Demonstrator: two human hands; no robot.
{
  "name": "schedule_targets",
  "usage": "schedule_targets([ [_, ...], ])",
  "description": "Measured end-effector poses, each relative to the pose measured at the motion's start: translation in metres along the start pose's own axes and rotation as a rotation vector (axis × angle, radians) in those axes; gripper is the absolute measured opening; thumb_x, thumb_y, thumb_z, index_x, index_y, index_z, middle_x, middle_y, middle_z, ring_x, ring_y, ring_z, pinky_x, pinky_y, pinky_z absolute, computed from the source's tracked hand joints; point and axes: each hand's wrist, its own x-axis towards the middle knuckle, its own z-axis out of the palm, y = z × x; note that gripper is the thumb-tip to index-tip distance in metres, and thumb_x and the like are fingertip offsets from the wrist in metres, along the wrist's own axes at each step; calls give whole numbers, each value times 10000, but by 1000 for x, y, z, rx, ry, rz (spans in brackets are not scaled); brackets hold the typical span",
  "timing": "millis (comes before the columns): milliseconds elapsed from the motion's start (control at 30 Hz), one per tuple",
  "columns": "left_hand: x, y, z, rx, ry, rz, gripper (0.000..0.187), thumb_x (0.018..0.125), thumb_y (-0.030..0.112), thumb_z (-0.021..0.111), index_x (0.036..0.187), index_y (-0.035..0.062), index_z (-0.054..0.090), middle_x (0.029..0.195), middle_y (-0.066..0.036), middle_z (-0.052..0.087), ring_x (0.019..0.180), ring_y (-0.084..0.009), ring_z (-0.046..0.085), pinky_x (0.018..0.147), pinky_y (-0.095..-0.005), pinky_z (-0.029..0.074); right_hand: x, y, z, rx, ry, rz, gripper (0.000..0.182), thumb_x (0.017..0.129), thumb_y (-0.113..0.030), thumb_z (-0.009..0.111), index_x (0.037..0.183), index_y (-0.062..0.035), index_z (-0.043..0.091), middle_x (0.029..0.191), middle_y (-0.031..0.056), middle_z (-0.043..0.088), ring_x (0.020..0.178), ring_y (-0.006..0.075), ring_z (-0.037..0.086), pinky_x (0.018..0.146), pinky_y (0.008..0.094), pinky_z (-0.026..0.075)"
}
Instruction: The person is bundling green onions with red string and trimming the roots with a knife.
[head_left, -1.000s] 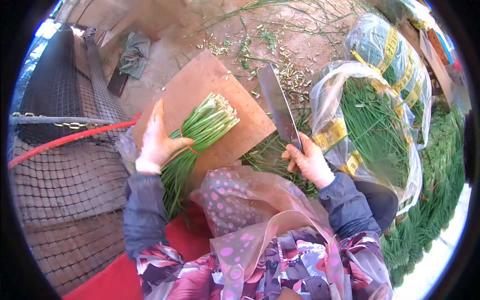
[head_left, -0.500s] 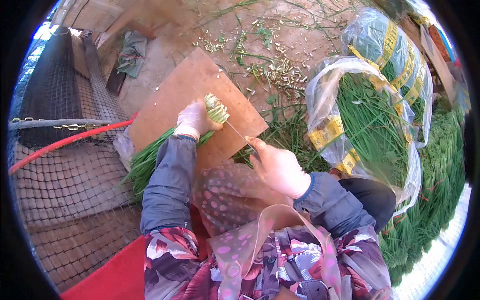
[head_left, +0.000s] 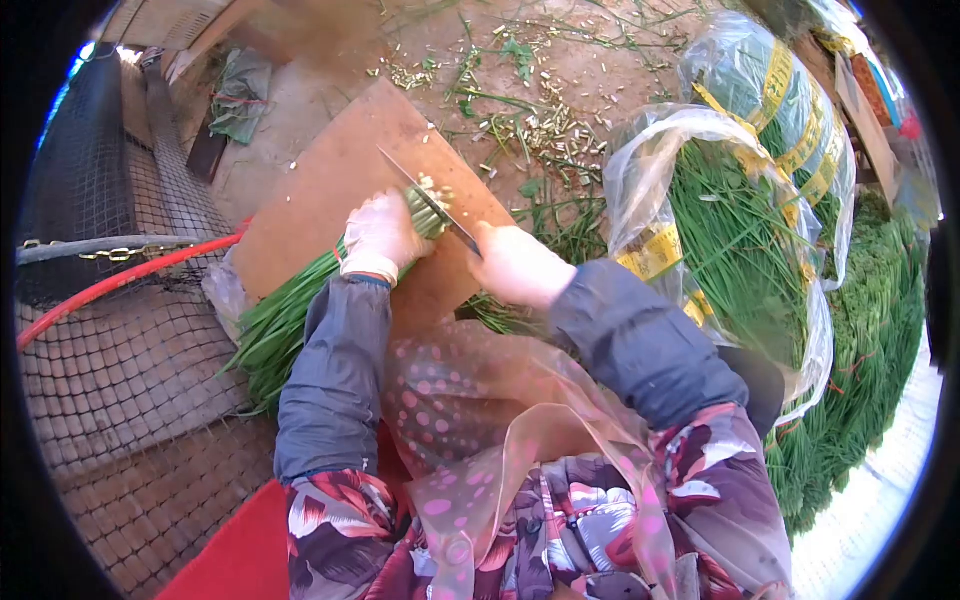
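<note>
My left hand [head_left: 380, 238], in a pale glove, is wrapped round a bunch of long green stalks [head_left: 290, 310] lying across the brown board [head_left: 330, 170]. The pale stalk ends stick out beyond my fingers. My right hand [head_left: 518, 264], also gloved, is closed on the handle of a knife [head_left: 430, 200]. Its blade lies across the bunch close to the pale ends, the tip pointing to the upper left. Small cut bits sit just past the blade.
An open plastic bag of green stalks [head_left: 720, 230] stands at the right, with a full wrapped bag [head_left: 760, 85] behind it. Piled green bundles [head_left: 870, 330] lie farther right. Cut bits [head_left: 570, 130] litter the ground. Black netting [head_left: 130, 370] and a red tube [head_left: 130, 280] are at the left.
The knife has moved up and left, from beside the bunch to across its pale ends. My right hand has come closer to my left. The view has shifted slightly.
</note>
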Motion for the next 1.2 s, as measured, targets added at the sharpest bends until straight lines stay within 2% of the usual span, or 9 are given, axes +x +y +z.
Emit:
schedule_targets([
  [400,-8,0,6,-42,60,24,760,537,438,846,1099,28,541,1110,-181,620,1064,-340,593,915,-426,475,8,11,35,-64,261,-102,206,854,-144,498,928,25,591,723,235,648,659,387,652,625,480,514],
  [467,-21,-13,3,-149,112,138,1216,465,467,893,1417,4,293,1389,-233,428,1292,-395,414,1049,-478,372,-7,9,-10,142,-13,137,238,874,-165,514,971,39,590,692,210,642,579,336,646,570,431,520],
  [600,-71,-64,-7,-67,170,110,1432,376,486,921,1494,46,141,1515,-256,221,1402,-422,219,1117,-598,184,-13,43,-29,158,224,257,376,858,-171,563,1175,29,530,719,182,658,521,243,641,521,363,517],
  [633,-79,-82,6,-44,118,88,1434,378,469,923,1496,48,130,1496,-263,262,1399,-428,223,1120,-616,144,-14,33,-39,117,176,223,394,853,-183,569,1202,-4,537,748,175,667,556,256,652,561,371,525],
  [733,-81,-112,32,-258,145,109,1129,470,366,894,1393,9,350,1222,-232,559,1165,-400,521,1003,-480,407,16,13,-42,-81,162,5,425,842,-212,579,1247,-86,551,830,154,683,664,279,669,648,383,534],
  [933,-162,-130,-7,-461,224,232,944,490,297,886,1279,-6,466,1123,-190,610,1059,-329,604,907,-397,486,129,-47,-14,-384,-61,-535,386,851,-244,578,1234,-201,594,933,117,682,849,310,666,727,398,525],
  [1067,-217,-156,-25,-1319,-85,14,1001,500,165,933,1343,-21,428,1253,-71,579,1154,-188,540,1011,-344,415,171,-112,57,-284,-479,-275,326,919,-227,486,1211,-202,628,999,126,686,918,310,666,781,426,521],
  [1133,-228,-153,-15,-1573,-100,-5,1017,497,119,930,1364,-10,413,1277,-70,562,1178,-184,520,1029,-344,393,192,-111,99,-610,-205,-595,290,935,-221,477,1158,-215,662,986,103,692,962,270,664,828,433,501],
  [1200,-235,-175,34,-1586,-156,95,978,528,79,900,1376,6,419,1288,-69,556,1193,-188,504,1016,-349,398,188,-111,85,-574,28,-551,242,917,-245,515,1079,-242,695,977,72,697,999,214,642,849,409,471],
])
